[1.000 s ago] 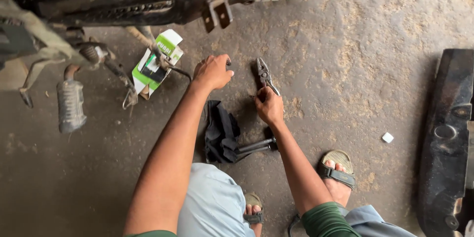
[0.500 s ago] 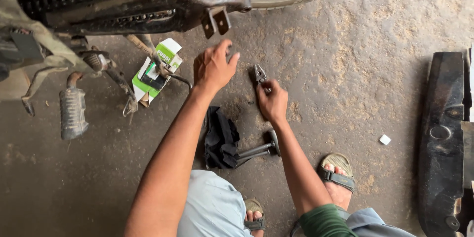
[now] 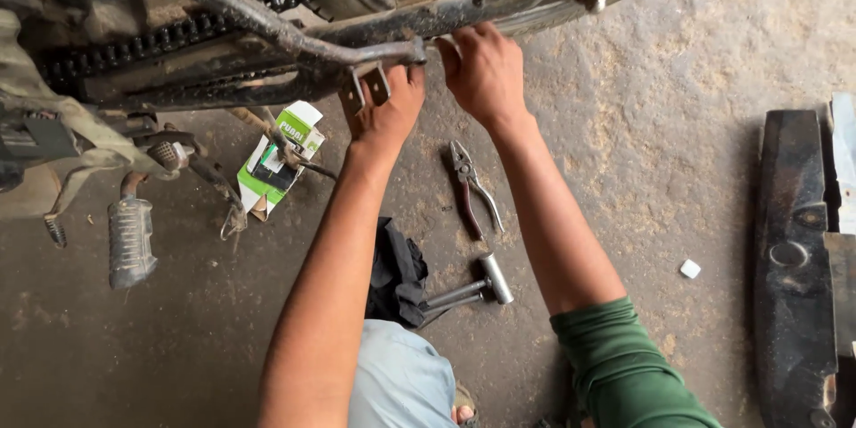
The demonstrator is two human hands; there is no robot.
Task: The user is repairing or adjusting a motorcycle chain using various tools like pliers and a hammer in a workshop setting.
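Note:
Both hands are raised to the underside of a motorcycle frame. My left hand (image 3: 388,107) grips the dark frame tube (image 3: 267,27) just below a small metal bracket (image 3: 367,85). My right hand (image 3: 481,67) is closed on the swingarm bar (image 3: 535,0) beside it; what its fingers pinch is hidden. A drive chain (image 3: 205,27) runs along above the bar. On the concrete floor between my forearms lie pliers (image 3: 470,187) with dark handles, jaws pointing away from me.
A green and white cardboard box (image 3: 278,156) lies under the frame at left, near a footpeg (image 3: 129,236). A metal socket tool (image 3: 473,285) and a black cloth (image 3: 397,272) lie by my knee. A black body panel (image 3: 798,267) and a small white scrap (image 3: 689,268) are at right.
My right hand put the pliers down on the floor and rose to the frame. My left hand also lifted from the floor to the frame tube. The view tilted upward.

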